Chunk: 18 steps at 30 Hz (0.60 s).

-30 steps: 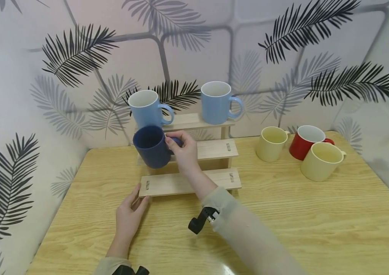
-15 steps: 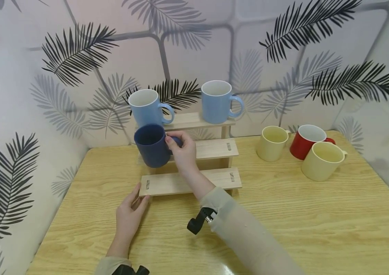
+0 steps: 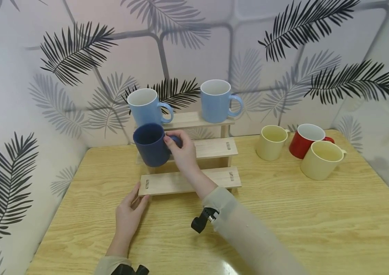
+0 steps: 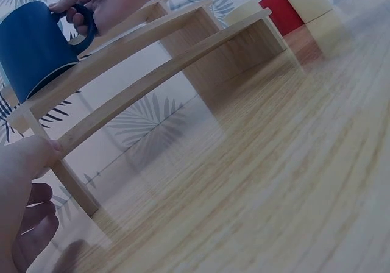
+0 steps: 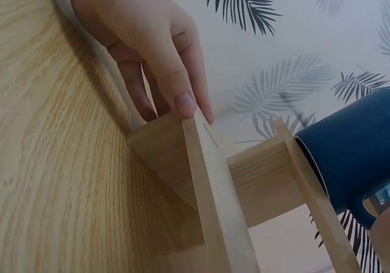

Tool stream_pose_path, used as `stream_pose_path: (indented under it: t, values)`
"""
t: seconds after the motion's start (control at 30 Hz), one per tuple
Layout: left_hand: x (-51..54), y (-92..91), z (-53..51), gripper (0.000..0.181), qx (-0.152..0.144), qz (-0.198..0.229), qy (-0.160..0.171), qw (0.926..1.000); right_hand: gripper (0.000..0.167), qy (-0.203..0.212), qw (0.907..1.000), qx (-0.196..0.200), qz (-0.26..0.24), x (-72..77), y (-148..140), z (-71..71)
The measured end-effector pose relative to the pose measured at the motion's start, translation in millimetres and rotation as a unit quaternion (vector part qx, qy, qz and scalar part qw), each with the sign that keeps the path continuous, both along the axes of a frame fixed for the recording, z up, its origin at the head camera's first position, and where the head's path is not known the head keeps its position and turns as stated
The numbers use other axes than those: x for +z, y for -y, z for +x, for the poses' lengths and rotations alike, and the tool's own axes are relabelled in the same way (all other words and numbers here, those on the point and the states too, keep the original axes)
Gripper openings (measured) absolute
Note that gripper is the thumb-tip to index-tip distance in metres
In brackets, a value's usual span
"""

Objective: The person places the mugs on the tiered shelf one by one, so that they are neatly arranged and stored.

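Pinched by its handle in my right hand [image 3: 183, 152], the dark blue mug [image 3: 151, 147] is upright at the left end of the middle board of a three-step wooden stand [image 3: 211, 148]. Both wrist views show the base of the mug [image 4: 36, 50] [image 5: 347, 145] at that board, apparently touching it. My left hand [image 3: 128, 219] grips the front left corner of the lowest board [image 3: 170, 184]; in the right wrist view the thumb of the left hand [image 5: 146, 47] lies on the board's front edge, the other fingers around its end.
Two light blue mugs [image 3: 145, 109] [image 3: 215, 102] stand on the top board. To the right on the wooden table [image 3: 284, 214] are two pale yellow mugs [image 3: 270, 145] [image 3: 320, 164] and a red mug [image 3: 299, 144]. A patterned wall [image 3: 194, 49] rises behind the stand.
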State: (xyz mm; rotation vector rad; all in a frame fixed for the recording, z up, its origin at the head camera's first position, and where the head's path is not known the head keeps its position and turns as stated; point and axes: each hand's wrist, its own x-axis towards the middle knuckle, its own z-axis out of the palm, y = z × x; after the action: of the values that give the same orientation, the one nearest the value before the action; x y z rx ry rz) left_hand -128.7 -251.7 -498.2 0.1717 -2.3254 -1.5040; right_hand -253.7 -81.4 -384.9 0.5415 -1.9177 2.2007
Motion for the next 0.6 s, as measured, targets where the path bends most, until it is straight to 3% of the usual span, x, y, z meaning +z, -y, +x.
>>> stream_pose_path:
  t: [0.2, 0.6]
  values:
    - [-0.3, -0.1, -0.2, 0.056, 0.0, 0.0, -0.002, 1.0, 0.025, 0.001, 0.9993, 0.005, 0.037, -4.1, -3.6, -3.1]
    - [-3.4, 1.3, -1.6, 0.056, -0.004, 0.006, 0.007, 1.0, 0.024, 0.0, 0.9956, 0.015, 0.092, 2.2, -9.0, -4.8]
